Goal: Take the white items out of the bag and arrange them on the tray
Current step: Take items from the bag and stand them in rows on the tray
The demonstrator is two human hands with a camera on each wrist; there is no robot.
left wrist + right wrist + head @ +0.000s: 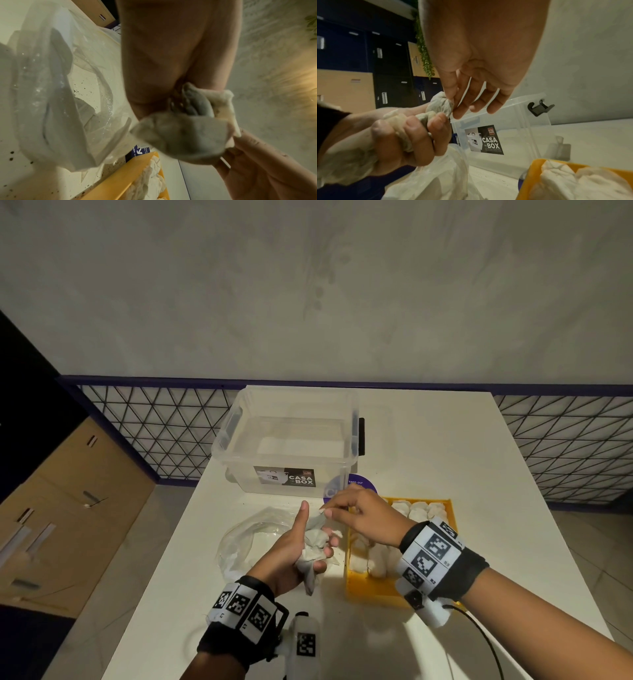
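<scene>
My left hand grips a bunch of crumpled white items above the table, thumb pointing up. My right hand pinches the top of one white item in that bunch with thumb and forefinger. The same bunch of white items fills the left wrist view, close to the lens. The clear plastic bag lies crumpled on the table to the left of both hands. The yellow tray sits to the right and holds several white items.
A clear plastic storage box labelled CASA BOX stands behind the hands. A purple round sticker lies between the box and the tray. The white table extends to the right; a mesh railing runs behind it.
</scene>
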